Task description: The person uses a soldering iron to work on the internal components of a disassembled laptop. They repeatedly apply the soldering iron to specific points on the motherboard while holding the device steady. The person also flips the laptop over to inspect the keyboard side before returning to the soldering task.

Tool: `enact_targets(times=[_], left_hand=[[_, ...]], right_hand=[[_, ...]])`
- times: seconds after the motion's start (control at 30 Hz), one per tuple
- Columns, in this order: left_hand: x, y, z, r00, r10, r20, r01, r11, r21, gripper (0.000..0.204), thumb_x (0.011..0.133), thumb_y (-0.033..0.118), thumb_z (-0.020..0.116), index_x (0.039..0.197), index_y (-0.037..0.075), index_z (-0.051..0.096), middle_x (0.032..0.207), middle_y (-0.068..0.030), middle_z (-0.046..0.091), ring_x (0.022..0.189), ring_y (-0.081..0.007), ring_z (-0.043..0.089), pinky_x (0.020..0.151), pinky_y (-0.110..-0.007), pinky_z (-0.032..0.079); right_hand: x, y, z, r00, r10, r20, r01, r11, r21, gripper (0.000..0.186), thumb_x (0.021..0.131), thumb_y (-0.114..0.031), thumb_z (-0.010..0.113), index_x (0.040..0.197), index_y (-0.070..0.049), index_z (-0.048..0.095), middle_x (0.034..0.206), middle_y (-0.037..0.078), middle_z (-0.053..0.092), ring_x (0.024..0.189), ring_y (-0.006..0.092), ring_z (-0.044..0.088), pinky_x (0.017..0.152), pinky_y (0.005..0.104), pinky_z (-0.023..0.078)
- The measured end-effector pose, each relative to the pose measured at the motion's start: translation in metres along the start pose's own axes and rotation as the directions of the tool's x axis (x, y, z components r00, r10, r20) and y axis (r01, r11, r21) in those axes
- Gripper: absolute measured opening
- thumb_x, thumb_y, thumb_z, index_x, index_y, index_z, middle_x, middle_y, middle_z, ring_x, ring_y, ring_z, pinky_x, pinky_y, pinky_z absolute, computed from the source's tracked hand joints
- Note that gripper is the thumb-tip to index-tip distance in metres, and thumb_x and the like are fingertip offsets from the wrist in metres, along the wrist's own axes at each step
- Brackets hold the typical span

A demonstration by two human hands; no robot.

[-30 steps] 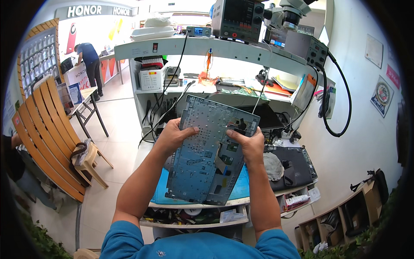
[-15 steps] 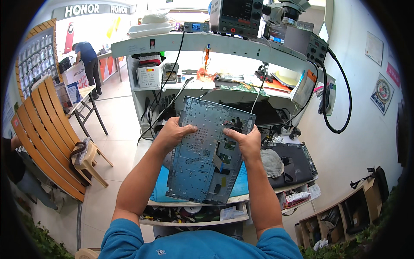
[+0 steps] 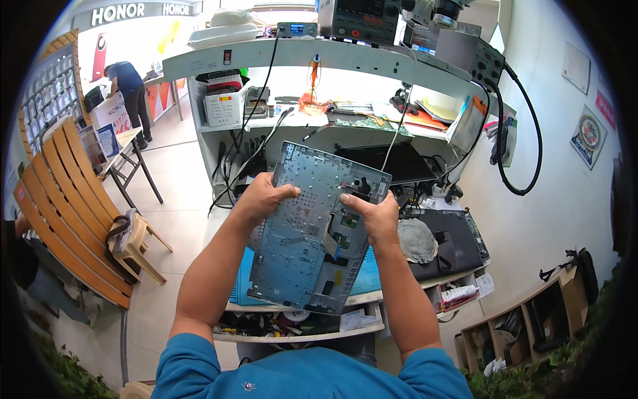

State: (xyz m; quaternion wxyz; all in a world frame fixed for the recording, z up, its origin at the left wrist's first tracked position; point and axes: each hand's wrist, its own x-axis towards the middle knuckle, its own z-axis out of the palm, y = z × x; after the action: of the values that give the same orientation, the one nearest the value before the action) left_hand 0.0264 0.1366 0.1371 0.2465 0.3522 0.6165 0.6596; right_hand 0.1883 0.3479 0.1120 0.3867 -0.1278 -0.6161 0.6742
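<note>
Grey metal laptop panel (image 3: 299, 249) is held tilted over blue mat (image 3: 367, 276) on white surface (image 3: 364, 300), left hand (image 3: 262, 198) grip pinching its left edge, right hand (image 3: 377, 216) grip its right, thumbs on near face, pale cloth (image 3: 417, 241) at right, open cluttered drawer (image 3: 299, 338) below.

Most fingers of the left hand (image 3: 264, 198) and right hand (image 3: 375, 216) hide behind the metal panel (image 3: 292, 243) — so does some of the blue mat (image 3: 366, 276) below them; well above, the top edge crops the microscope (image 3: 446, 13).
</note>
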Motion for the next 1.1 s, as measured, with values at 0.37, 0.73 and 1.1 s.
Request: enact_targets(times=[0.37, 0.73, 1.1], left_hand=[[0.050, 0.030, -0.003, 0.953, -0.101, 0.285, 0.007, 0.949, 0.314, 0.021, 0.084, 0.017, 0.081, 0.094, -0.001, 0.075, 0.086, -0.0052, 0.075, 0.078, -0.0107, 0.067, 0.074, -0.030, 0.053], [0.105, -0.014, 0.042, 0.671, -0.512, 0.535, 0.083, 0.770, 0.632, 0.025, 0.080, 0.017, 0.082, 0.096, -0.001, 0.077, 0.086, -0.0057, 0.077, 0.074, -0.0144, 0.070, 0.070, -0.033, 0.056], [0.131, -0.080, 0.053, 0.477, -0.578, 0.662, 0.122, 0.790, 0.601, 0.032, 0.082, 0.015, 0.084, 0.104, -0.006, 0.075, 0.095, -0.0101, 0.079, 0.079, -0.0169, 0.073, 0.074, -0.032, 0.059]], right_hand=[[-0.062, 0.011, 0.001, 0.997, 0.024, -0.072, -0.001, 0.952, 0.305, 0.056, 0.081, 0.005, 0.084, 0.130, -0.001, 0.059, 0.114, 0.008, 0.073, 0.102, 0.0188, 0.070, 0.097, 0.0334, 0.055], [-0.178, 0.048, -0.002, 0.914, 0.405, -0.004, -0.283, 0.645, 0.710, 0.066, 0.091, 0.003, 0.064, 0.151, -0.003, 0.039, 0.149, 0.014, 0.052, 0.138, 0.0296, 0.050, 0.121, 0.0486, 0.036], [-0.212, 0.075, -0.037, 0.888, 0.408, 0.214, -0.429, 0.564, 0.706, 0.060, 0.096, -0.016, 0.062, 0.150, 0.001, 0.043, 0.151, 0.015, 0.053, 0.143, 0.0302, 0.048, 0.123, 0.0468, 0.034]])
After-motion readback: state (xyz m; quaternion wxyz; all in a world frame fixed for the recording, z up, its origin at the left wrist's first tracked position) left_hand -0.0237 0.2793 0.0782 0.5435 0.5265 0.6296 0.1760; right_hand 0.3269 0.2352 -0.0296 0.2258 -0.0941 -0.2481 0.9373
